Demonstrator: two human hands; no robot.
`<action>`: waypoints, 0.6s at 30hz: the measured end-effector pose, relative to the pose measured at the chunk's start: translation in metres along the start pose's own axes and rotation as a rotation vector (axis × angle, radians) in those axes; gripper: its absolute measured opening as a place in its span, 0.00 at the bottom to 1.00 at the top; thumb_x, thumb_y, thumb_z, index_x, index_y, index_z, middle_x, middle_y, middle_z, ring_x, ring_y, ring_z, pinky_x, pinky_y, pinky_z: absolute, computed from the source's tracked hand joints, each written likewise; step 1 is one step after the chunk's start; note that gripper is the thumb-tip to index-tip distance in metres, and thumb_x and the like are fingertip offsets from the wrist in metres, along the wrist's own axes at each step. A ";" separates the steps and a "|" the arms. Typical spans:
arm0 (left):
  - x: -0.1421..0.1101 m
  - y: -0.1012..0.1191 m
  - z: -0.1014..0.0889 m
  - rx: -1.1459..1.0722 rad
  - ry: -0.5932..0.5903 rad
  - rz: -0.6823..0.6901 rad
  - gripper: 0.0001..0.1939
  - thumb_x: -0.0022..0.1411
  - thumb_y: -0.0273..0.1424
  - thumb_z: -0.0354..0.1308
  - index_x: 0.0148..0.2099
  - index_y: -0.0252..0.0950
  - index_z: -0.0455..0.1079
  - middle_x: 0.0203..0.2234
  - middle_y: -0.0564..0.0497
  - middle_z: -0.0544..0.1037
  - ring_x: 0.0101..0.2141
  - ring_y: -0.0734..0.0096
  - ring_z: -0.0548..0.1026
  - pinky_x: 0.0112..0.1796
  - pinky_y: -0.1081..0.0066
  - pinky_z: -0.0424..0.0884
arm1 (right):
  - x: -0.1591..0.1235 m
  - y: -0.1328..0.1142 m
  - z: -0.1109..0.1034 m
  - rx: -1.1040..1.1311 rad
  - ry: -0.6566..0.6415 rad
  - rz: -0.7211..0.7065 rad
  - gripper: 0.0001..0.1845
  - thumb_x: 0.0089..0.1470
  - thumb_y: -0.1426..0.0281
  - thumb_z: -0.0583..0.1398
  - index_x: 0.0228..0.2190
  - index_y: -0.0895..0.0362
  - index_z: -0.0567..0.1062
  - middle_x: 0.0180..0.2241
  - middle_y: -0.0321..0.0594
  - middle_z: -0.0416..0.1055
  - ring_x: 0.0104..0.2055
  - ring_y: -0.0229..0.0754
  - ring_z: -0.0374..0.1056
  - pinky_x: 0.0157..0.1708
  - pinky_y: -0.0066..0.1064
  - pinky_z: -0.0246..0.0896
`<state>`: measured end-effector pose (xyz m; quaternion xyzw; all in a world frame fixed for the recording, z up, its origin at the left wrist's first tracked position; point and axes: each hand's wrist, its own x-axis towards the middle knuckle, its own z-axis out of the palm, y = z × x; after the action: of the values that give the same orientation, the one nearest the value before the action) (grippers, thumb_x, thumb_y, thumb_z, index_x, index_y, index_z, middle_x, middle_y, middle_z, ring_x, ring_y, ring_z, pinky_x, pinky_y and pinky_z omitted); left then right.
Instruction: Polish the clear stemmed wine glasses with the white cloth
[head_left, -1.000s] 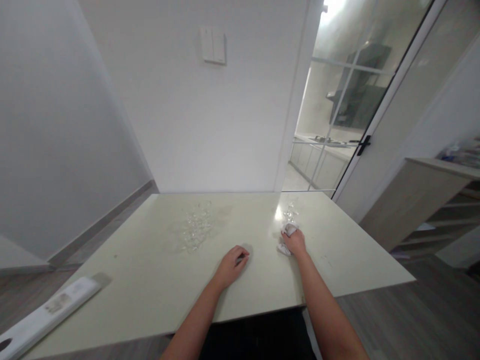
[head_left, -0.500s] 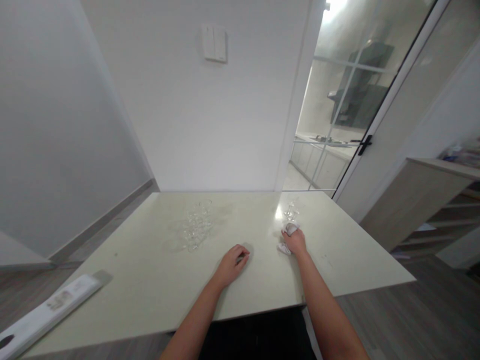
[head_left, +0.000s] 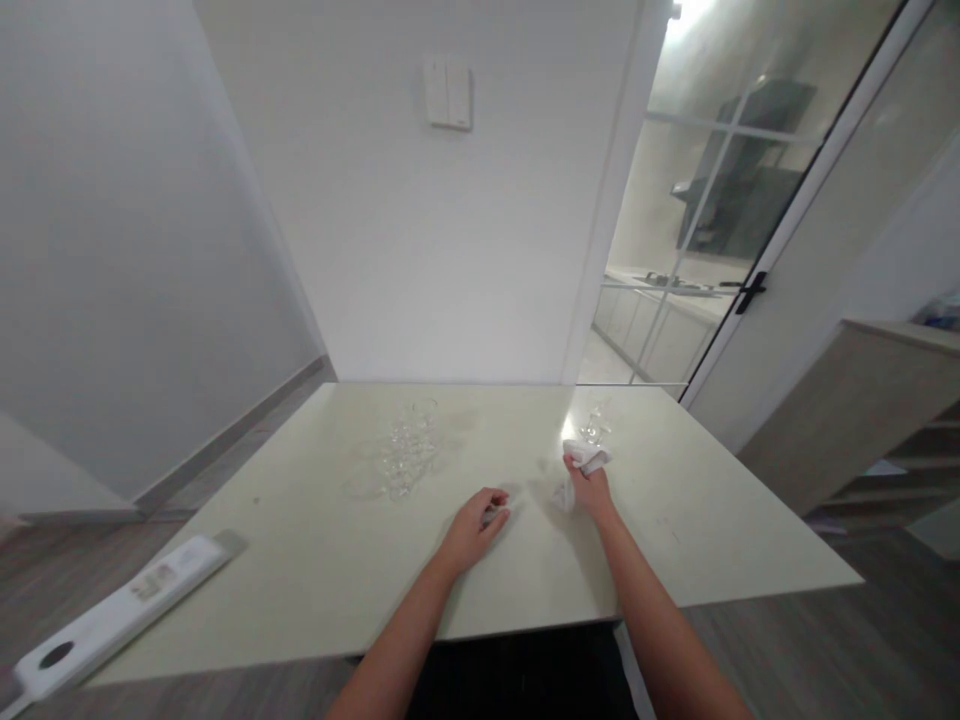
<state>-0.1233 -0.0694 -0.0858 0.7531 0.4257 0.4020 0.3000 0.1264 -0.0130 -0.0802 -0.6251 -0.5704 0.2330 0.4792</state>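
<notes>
My right hand (head_left: 589, 490) is closed around a crumpled white cloth (head_left: 585, 457) and holds it just above the pale tabletop (head_left: 300, 560), right of centre. A single clear glass (head_left: 597, 425) stands just beyond that hand. My left hand (head_left: 472, 528) rests on the table in the middle with its fingers curled over something small that I cannot make out. A cluster of several clear glasses (head_left: 405, 455) stands farther back to the left of both hands.
A long white box (head_left: 120, 618) lies on the table's near left corner. A white wall with a light switch (head_left: 448, 92) stands behind the table. A glass sliding door (head_left: 720, 220) opens to a kitchen at right, and a wooden shelf unit (head_left: 847, 400) stands beside it.
My right hand has lifted slightly off the table with the cloth. My head has shifted, so the scene sits a little further right. The left hand stays put.
</notes>
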 end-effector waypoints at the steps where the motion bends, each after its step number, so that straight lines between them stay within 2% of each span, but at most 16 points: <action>1: 0.000 0.001 0.000 -0.020 0.024 0.004 0.18 0.62 0.38 0.54 0.53 0.38 0.65 0.43 0.46 0.73 0.42 0.66 0.72 0.43 0.65 0.69 | -0.008 -0.011 0.010 0.095 -0.051 0.018 0.27 0.52 0.52 0.54 0.45 0.58 0.73 0.46 0.46 0.74 0.50 0.49 0.68 0.49 0.36 0.61; 4: 0.000 0.005 -0.001 -0.059 0.110 0.057 0.28 0.58 0.38 0.59 0.59 0.39 0.59 0.48 0.44 0.70 0.46 0.64 0.70 0.44 0.64 0.69 | -0.036 -0.041 0.047 0.351 -0.255 0.039 0.29 0.49 0.50 0.58 0.44 0.58 0.74 0.46 0.45 0.74 0.50 0.50 0.67 0.51 0.39 0.60; 6: 0.001 0.006 -0.003 -0.054 0.139 0.086 0.21 0.59 0.38 0.58 0.54 0.38 0.64 0.47 0.45 0.71 0.46 0.64 0.70 0.45 0.65 0.68 | -0.050 -0.050 0.069 0.486 -0.318 0.071 0.29 0.47 0.49 0.60 0.42 0.58 0.75 0.47 0.45 0.74 0.51 0.50 0.67 0.53 0.39 0.58; 8: 0.000 0.006 -0.005 -0.028 0.155 0.073 0.12 0.62 0.37 0.54 0.45 0.37 0.69 0.40 0.47 0.74 0.42 0.66 0.71 0.44 0.67 0.67 | -0.058 -0.051 0.086 0.578 -0.301 0.154 0.29 0.47 0.48 0.60 0.41 0.58 0.76 0.46 0.46 0.74 0.51 0.50 0.67 0.54 0.40 0.57; 9: 0.000 0.005 -0.005 -0.021 0.172 0.050 0.11 0.63 0.37 0.52 0.41 0.37 0.70 0.37 0.48 0.74 0.40 0.67 0.72 0.43 0.67 0.67 | -0.059 -0.049 0.091 0.609 -0.278 0.165 0.28 0.47 0.49 0.60 0.41 0.58 0.76 0.46 0.46 0.74 0.51 0.50 0.67 0.54 0.40 0.57; 11: -0.001 0.002 -0.007 -0.033 0.243 -0.020 0.12 0.64 0.37 0.50 0.41 0.36 0.69 0.33 0.50 0.75 0.35 0.69 0.72 0.39 0.69 0.67 | -0.059 -0.044 0.097 0.651 -0.277 0.127 0.26 0.47 0.51 0.62 0.41 0.57 0.76 0.46 0.45 0.74 0.50 0.48 0.68 0.52 0.39 0.59; 14: -0.001 -0.001 -0.007 -0.065 0.366 -0.101 0.12 0.65 0.38 0.48 0.44 0.36 0.66 0.32 0.51 0.74 0.33 0.70 0.72 0.36 0.71 0.68 | -0.057 -0.038 0.097 0.657 -0.311 0.036 0.22 0.46 0.55 0.63 0.38 0.58 0.76 0.39 0.44 0.77 0.41 0.47 0.71 0.43 0.37 0.64; 16: -0.001 -0.001 -0.006 -0.054 0.381 -0.092 0.12 0.65 0.37 0.49 0.45 0.36 0.64 0.33 0.51 0.74 0.33 0.70 0.72 0.36 0.71 0.68 | -0.057 -0.035 0.096 0.621 -0.311 0.030 0.20 0.46 0.56 0.63 0.35 0.59 0.76 0.34 0.43 0.77 0.36 0.45 0.71 0.37 0.35 0.65; 18: -0.002 0.001 -0.005 -0.024 0.336 -0.012 0.12 0.63 0.36 0.52 0.45 0.36 0.65 0.35 0.49 0.74 0.36 0.69 0.72 0.38 0.69 0.69 | -0.057 -0.031 0.096 0.585 -0.275 0.058 0.18 0.47 0.57 0.62 0.33 0.59 0.76 0.31 0.41 0.76 0.33 0.45 0.70 0.34 0.34 0.64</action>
<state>-0.1275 -0.0711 -0.0829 0.6692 0.4695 0.5254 0.2361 0.0171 -0.0377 -0.1091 -0.4395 -0.5205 0.4829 0.5503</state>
